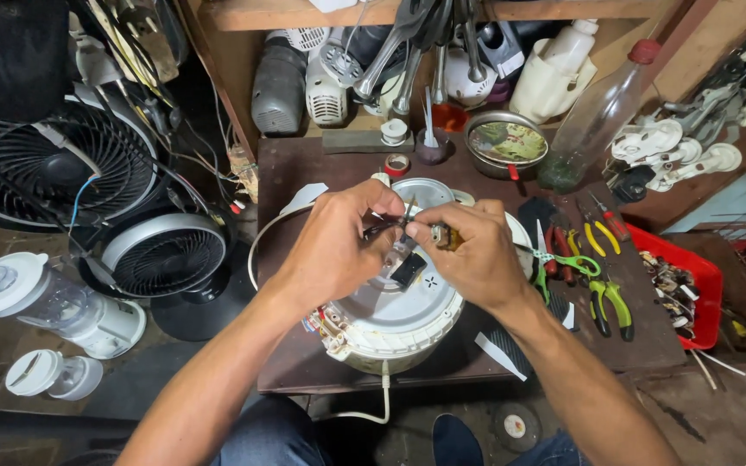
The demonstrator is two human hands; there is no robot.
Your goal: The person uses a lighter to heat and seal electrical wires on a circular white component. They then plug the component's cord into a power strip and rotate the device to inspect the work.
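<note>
Pinching a thin wire (382, 229), left hand (334, 246) met right hand (477, 255), fingers closed on a small part (442, 235), above the cooker (395, 319); pliers (610, 302) lay right.

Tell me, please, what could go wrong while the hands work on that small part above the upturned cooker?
The small part sits pinched between the left hand and right hand over the white cooker; if it slips, it may drop among the wires. The cooker stands near the table edge, so pressing down might tip it.

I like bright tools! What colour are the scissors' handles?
Green, seen in the head view: the green-handled scissors beside the right hand.
</note>
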